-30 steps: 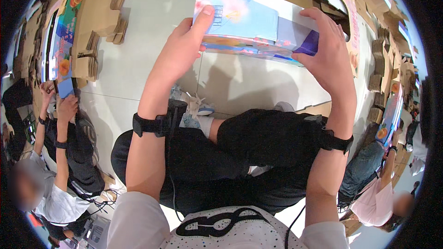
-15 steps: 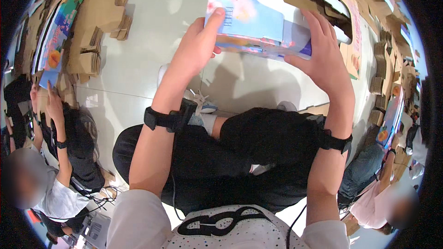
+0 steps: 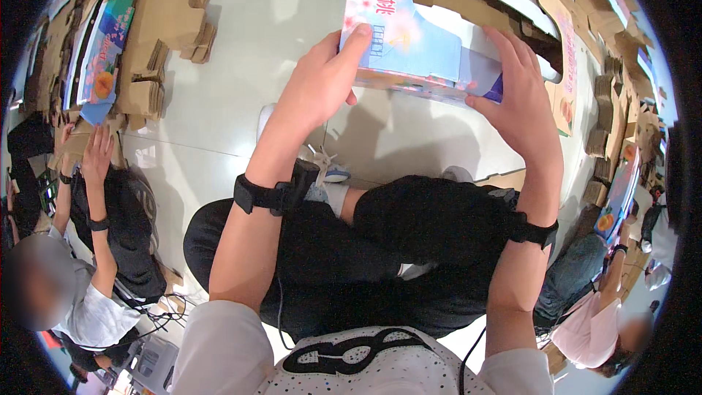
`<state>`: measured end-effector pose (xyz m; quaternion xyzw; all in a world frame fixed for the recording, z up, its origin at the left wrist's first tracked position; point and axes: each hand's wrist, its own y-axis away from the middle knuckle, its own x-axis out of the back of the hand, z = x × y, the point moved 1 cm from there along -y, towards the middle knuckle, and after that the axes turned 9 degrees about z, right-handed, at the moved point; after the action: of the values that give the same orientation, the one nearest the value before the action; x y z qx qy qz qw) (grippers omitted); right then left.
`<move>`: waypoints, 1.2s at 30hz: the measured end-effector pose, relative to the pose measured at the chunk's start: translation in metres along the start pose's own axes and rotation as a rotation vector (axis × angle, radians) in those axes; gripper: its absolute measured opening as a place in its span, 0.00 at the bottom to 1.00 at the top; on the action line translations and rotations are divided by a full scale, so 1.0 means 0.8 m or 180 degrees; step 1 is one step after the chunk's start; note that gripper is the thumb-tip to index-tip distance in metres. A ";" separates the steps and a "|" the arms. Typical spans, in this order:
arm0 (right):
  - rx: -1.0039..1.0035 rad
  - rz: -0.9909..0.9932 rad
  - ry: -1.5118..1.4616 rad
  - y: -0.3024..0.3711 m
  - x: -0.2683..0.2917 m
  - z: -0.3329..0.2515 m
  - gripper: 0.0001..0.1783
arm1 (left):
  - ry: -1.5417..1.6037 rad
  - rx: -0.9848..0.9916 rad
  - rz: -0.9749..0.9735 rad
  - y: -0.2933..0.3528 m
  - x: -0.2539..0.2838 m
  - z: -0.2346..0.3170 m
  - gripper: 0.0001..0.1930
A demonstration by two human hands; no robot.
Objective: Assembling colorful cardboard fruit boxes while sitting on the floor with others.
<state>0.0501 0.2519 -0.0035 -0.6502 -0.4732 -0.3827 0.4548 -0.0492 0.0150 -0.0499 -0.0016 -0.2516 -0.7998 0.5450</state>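
A printed cardboard box [image 3: 409, 51], pale blue and pink with blossoms and a cut-out opening in its top, is held out ahead between both my hands. My left hand [image 3: 322, 80] grips its near left corner, thumb on the top face and fingers partly hidden behind the side. At the near right corner, my right hand [image 3: 523, 95] has its thumb against the near side and its fingers bent over a grey-blue flap [image 3: 479, 72]. Brown inner cardboard shows through the opening. The far end of the box runs out of the picture.
Stacks of brown flat cardboard [image 3: 146, 95] lie on the pale tiled floor [image 3: 219, 95] to the left, with more cardboard [image 3: 610, 113] at the right. On either side a seated co-worker handles a similar printed box [image 3: 102, 66]. Cables [image 3: 164, 314] trail at the lower left.
Both hands have shifted slightly to the right and nearer me with the box, so more of its top shows. The left co-worker's hands have moved at their box's near end.
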 end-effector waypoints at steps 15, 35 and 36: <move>0.0276 0.0284 -0.0006 -0.003 -0.003 0.002 0.44 | 0.0064 -0.0058 0.0113 0.000 -0.002 -0.004 0.42; 0.0078 -0.0023 0.0035 0.003 -0.007 0.024 0.49 | -0.0160 -0.0673 0.0465 -0.003 -0.011 -0.012 0.34; 0.0076 -0.0020 0.0034 0.003 -0.007 0.023 0.49 | -0.0163 -0.0675 0.0463 -0.003 -0.010 -0.014 0.34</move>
<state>0.0523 0.2673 -0.0149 -0.6412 -0.4774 -0.3819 0.4638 -0.0450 0.0182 -0.0626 -0.0979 -0.1787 -0.7800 0.5917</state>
